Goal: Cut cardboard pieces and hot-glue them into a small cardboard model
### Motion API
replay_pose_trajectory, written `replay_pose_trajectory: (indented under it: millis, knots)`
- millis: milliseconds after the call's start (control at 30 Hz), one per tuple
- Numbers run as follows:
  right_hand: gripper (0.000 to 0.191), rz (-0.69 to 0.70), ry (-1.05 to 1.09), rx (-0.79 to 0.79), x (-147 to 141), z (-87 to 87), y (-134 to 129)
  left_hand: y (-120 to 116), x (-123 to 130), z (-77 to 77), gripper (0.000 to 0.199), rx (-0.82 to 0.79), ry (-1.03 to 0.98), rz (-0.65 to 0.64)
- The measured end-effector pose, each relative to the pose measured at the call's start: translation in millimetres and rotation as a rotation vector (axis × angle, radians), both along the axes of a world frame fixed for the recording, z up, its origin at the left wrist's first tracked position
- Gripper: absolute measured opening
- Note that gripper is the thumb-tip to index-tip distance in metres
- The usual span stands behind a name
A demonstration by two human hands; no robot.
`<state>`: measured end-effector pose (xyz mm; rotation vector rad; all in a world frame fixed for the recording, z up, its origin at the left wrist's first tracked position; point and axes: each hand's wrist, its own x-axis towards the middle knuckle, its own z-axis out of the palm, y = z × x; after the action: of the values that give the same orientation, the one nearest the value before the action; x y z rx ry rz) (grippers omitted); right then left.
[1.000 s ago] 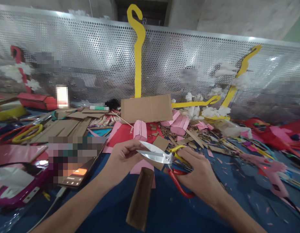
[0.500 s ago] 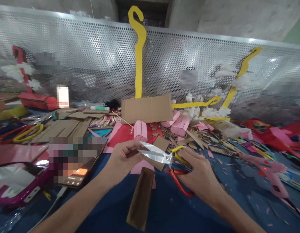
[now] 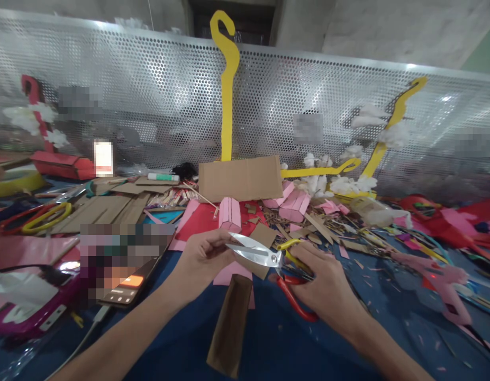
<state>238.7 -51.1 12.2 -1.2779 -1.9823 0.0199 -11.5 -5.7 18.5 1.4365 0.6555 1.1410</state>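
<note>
Right hand (image 3: 324,275) closed round the handles of the scissors (image 3: 272,259), one loop yellow, one red. Blades parted, points towards the left hand (image 3: 205,259). Left fingers curled near the blade tips; cannot tell whether they pinch anything. Scissors raised over the blue table (image 3: 292,344), mid-view, between the two hands.

Below the blades: folded brown cardboard strip (image 3: 229,330), its far end over pink paper (image 3: 231,272). Cardboard square (image 3: 263,234) just behind the scissors. Farther back, small pink box (image 3: 229,212) on red paper (image 3: 191,225); behind that, brown cardboard box (image 3: 241,181), tall yellow hook (image 3: 227,106) upright at it. Phone (image 3: 128,286) left of the left forearm. Pink glue gun (image 3: 437,275) well to the right.
</note>
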Motion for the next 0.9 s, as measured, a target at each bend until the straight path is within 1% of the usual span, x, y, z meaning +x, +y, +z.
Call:
replay_pose_trajectory:
  millis: [267,367,433,533,633,700,767,800,900]
  knots:
    - [0.017,0.001,0.000,-0.016,2,-1.9,1,1,0,-0.5,0.010,-0.001,-0.001,0.028]
    - [0.023,-0.024,-0.006,-0.012,4,-3.4,1,2,0,-1.4,0.008,0.021,0.011,0.044]
    - [0.026,-0.065,-0.009,-0.027,5,-4.0,2,3,0,-3.3,0.009,0.008,0.006,0.039]
    - [0.030,-0.165,-0.019,-0.089,8,-5.9,9,4,1,-7.2,0.013,-0.027,0.009,0.047]
    - [0.026,-0.235,-0.066,-0.177,16,-10.2,20,5,1,-9.0,0.021,-0.046,0.041,0.091]
    - [0.019,-0.231,-0.119,-0.241,23,-13.4,25,5,1,-7.3,0.020,-0.039,0.056,0.111]
    - [0.009,-0.191,-0.166,-0.284,29,-15.8,28,3,2,-3.1,0.013,-0.012,0.063,0.108]
    - [0.008,-0.164,-0.184,-0.297,31,-16.3,28,2,2,-0.6,0.013,0.003,0.065,0.099]
    - [0.024,-0.111,-0.235,-0.303,33,-14.0,24,1,1,5.2,0.017,-0.014,0.068,0.070]
